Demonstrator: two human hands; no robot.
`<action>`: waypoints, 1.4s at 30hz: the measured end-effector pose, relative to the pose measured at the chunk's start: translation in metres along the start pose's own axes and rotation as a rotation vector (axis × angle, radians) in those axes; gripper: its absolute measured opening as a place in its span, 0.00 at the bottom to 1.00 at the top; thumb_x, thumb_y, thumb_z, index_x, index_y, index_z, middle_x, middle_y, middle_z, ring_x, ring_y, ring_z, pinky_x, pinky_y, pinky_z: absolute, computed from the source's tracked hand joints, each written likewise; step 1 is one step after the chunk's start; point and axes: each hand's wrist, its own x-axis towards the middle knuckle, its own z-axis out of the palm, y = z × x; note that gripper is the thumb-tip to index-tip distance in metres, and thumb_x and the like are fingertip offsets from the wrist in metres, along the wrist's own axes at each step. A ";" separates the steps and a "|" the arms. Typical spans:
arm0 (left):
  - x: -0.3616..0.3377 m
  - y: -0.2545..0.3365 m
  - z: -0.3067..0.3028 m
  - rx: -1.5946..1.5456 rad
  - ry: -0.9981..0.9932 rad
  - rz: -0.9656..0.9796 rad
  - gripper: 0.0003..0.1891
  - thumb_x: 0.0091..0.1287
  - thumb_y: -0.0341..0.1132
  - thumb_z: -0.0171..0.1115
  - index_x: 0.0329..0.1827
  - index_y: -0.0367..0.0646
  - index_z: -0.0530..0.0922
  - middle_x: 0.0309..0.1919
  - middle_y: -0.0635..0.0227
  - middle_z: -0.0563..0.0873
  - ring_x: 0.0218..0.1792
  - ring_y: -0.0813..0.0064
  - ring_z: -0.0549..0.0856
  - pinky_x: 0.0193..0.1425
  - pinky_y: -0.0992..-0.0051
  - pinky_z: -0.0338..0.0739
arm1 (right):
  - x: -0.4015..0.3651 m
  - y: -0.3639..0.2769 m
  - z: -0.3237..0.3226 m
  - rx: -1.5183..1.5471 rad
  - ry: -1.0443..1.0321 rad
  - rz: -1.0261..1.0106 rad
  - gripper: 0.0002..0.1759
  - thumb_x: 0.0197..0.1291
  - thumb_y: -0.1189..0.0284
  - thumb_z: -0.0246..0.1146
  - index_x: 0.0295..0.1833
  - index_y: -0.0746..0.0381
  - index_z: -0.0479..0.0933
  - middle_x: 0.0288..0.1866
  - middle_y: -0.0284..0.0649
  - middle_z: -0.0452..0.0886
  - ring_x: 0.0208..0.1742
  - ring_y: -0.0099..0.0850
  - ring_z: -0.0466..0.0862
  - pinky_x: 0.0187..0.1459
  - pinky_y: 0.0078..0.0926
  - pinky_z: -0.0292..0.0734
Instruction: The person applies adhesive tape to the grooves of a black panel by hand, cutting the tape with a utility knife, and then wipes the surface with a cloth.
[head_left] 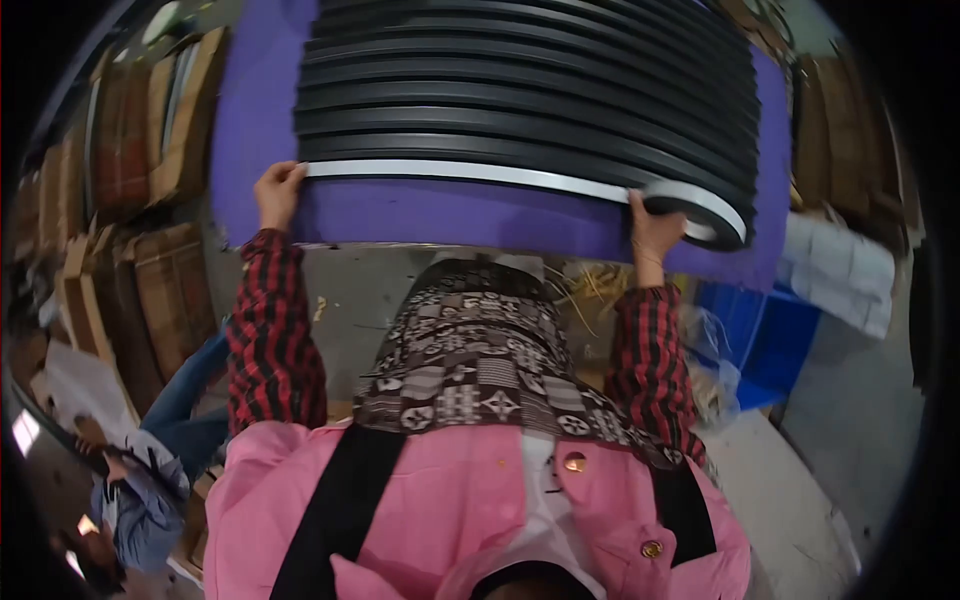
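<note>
A roll of white tape point(712, 205) sits at the right front of a stack of long black ribbed strips point(520, 90). From the roll a white tape strip point(460, 172) runs left along the nearest black strip. My left hand point(279, 190) pinches the strip's left end at the stack's front left corner. My right hand point(655, 228) grips the near left side of the roll, with thumb and fingers around its edge. Both hands are over the purple tabletop point(400, 218), near its front edge.
Cardboard boxes point(165, 290) stand on the left, with more cardboard point(835, 130) on the right. A blue bin point(755, 335) and a white wrapped bundle point(840, 270) are at the right. Yellow straps point(595, 285) lie below the table edge. Another person point(150, 500) is at the lower left.
</note>
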 end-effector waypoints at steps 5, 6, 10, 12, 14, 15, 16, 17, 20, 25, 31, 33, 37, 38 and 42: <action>0.006 -0.011 -0.002 -0.015 -0.008 0.024 0.08 0.53 0.33 0.65 0.30 0.38 0.77 0.24 0.75 0.78 0.26 0.86 0.74 0.32 0.85 0.68 | -0.007 -0.005 -0.002 -0.176 0.018 -0.108 0.35 0.30 0.47 0.68 0.26 0.72 0.73 0.29 0.52 0.73 0.40 0.48 0.71 0.48 0.39 0.61; 0.007 -0.013 -0.002 -0.022 -0.029 0.024 0.08 0.53 0.33 0.65 0.30 0.38 0.77 0.24 0.75 0.78 0.26 0.86 0.74 0.32 0.85 0.68 | -0.006 -0.007 -0.003 -0.197 0.053 -0.124 0.33 0.30 0.48 0.68 0.26 0.71 0.74 0.30 0.51 0.75 0.39 0.47 0.72 0.47 0.39 0.61; 0.005 -0.013 -0.002 -0.023 -0.004 0.035 0.07 0.53 0.32 0.65 0.30 0.38 0.77 0.26 0.74 0.79 0.29 0.85 0.75 0.37 0.84 0.69 | -0.007 -0.012 -0.004 -0.239 0.093 -0.159 0.31 0.31 0.49 0.68 0.24 0.70 0.73 0.28 0.49 0.73 0.38 0.45 0.71 0.47 0.39 0.61; 0.004 -0.010 -0.001 -0.008 0.028 0.045 0.08 0.53 0.32 0.65 0.30 0.38 0.77 0.26 0.74 0.79 0.29 0.85 0.75 0.38 0.84 0.69 | -0.007 -0.014 -0.006 -0.282 0.072 -0.228 0.29 0.31 0.50 0.68 0.22 0.67 0.72 0.26 0.47 0.71 0.37 0.42 0.71 0.49 0.36 0.60; 0.003 -0.007 0.000 0.037 0.031 0.037 0.09 0.53 0.33 0.65 0.30 0.38 0.77 0.25 0.73 0.79 0.29 0.84 0.75 0.38 0.84 0.69 | -0.005 -0.017 -0.008 -0.287 0.047 -0.228 0.28 0.32 0.50 0.68 0.22 0.66 0.71 0.26 0.46 0.71 0.37 0.41 0.70 0.49 0.36 0.60; 0.002 -0.003 -0.001 0.083 0.037 0.028 0.10 0.53 0.35 0.65 0.29 0.38 0.77 0.25 0.73 0.79 0.29 0.84 0.75 0.38 0.84 0.69 | -0.007 -0.017 -0.009 -0.289 0.020 -0.229 0.27 0.33 0.51 0.68 0.22 0.66 0.71 0.25 0.45 0.71 0.37 0.40 0.70 0.49 0.35 0.60; -0.003 0.014 -0.002 0.089 0.033 0.031 0.10 0.53 0.35 0.65 0.29 0.38 0.77 0.25 0.73 0.79 0.29 0.84 0.75 0.38 0.84 0.69 | -0.010 -0.014 -0.006 -0.288 0.020 -0.222 0.27 0.33 0.51 0.68 0.22 0.66 0.71 0.25 0.45 0.71 0.37 0.40 0.70 0.49 0.35 0.60; -0.006 0.031 -0.004 0.337 0.017 -0.061 0.11 0.53 0.37 0.65 0.29 0.37 0.77 0.24 0.72 0.79 0.28 0.83 0.75 0.37 0.84 0.69 | -0.012 -0.010 -0.002 -0.269 0.006 -0.237 0.27 0.34 0.51 0.67 0.23 0.65 0.71 0.26 0.45 0.70 0.37 0.40 0.70 0.50 0.35 0.59; 0.006 0.009 -0.015 0.491 0.115 -0.065 0.13 0.53 0.40 0.64 0.28 0.36 0.77 0.23 0.69 0.80 0.25 0.81 0.75 0.35 0.81 0.70 | -0.005 -0.012 -0.007 -0.252 0.021 -0.286 0.26 0.35 0.52 0.67 0.25 0.65 0.70 0.28 0.45 0.70 0.39 0.40 0.70 0.50 0.36 0.59; -0.107 0.123 0.188 0.250 -0.352 0.572 0.09 0.59 0.32 0.54 0.38 0.38 0.75 0.34 0.59 0.79 0.36 0.64 0.79 0.41 0.72 0.72 | 0.001 -0.033 -0.029 -0.125 -0.172 -0.133 0.29 0.36 0.56 0.69 0.37 0.69 0.70 0.36 0.46 0.73 0.44 0.40 0.71 0.51 0.36 0.61; -0.192 0.162 0.318 0.573 -0.365 1.114 0.19 0.53 0.27 0.53 0.50 0.42 0.68 0.45 0.67 0.71 0.48 0.69 0.72 0.52 0.70 0.64 | 0.023 -0.008 -0.082 1.685 -0.091 0.500 0.25 0.50 0.67 0.63 0.51 0.65 0.65 0.50 0.43 0.72 0.53 0.34 0.71 0.54 0.28 0.66; -0.192 0.162 0.320 0.623 -0.331 1.125 0.20 0.52 0.26 0.52 0.51 0.43 0.68 0.43 0.68 0.71 0.46 0.70 0.72 0.51 0.71 0.64 | 0.049 0.033 -0.124 1.937 0.084 0.514 0.16 0.56 0.63 0.56 0.45 0.63 0.69 0.43 0.38 0.74 0.52 0.32 0.72 0.54 0.31 0.66; -0.195 0.170 0.321 0.809 -0.409 1.087 0.25 0.50 0.24 0.53 0.54 0.50 0.67 0.42 0.68 0.70 0.46 0.69 0.71 0.51 0.69 0.63 | 0.098 0.162 -0.165 1.416 0.412 0.477 0.10 0.53 0.74 0.59 0.41 0.63 0.69 0.33 0.38 0.75 0.40 0.31 0.76 0.47 0.28 0.70; -0.196 0.168 0.321 0.870 -0.394 1.085 0.27 0.50 0.24 0.54 0.56 0.52 0.67 0.43 0.67 0.69 0.46 0.69 0.71 0.51 0.68 0.63 | 0.103 0.183 -0.166 1.038 0.369 0.406 0.21 0.46 0.72 0.65 0.43 0.65 0.65 0.34 0.40 0.74 0.38 0.30 0.76 0.43 0.27 0.70; -0.197 0.165 0.321 0.981 -0.401 1.083 0.30 0.52 0.23 0.54 0.59 0.57 0.64 0.47 0.66 0.66 0.47 0.66 0.70 0.53 0.67 0.62 | 0.113 0.231 -0.143 0.199 0.257 0.211 0.32 0.33 0.59 0.71 0.41 0.67 0.66 0.32 0.48 0.75 0.33 0.44 0.76 0.38 0.37 0.70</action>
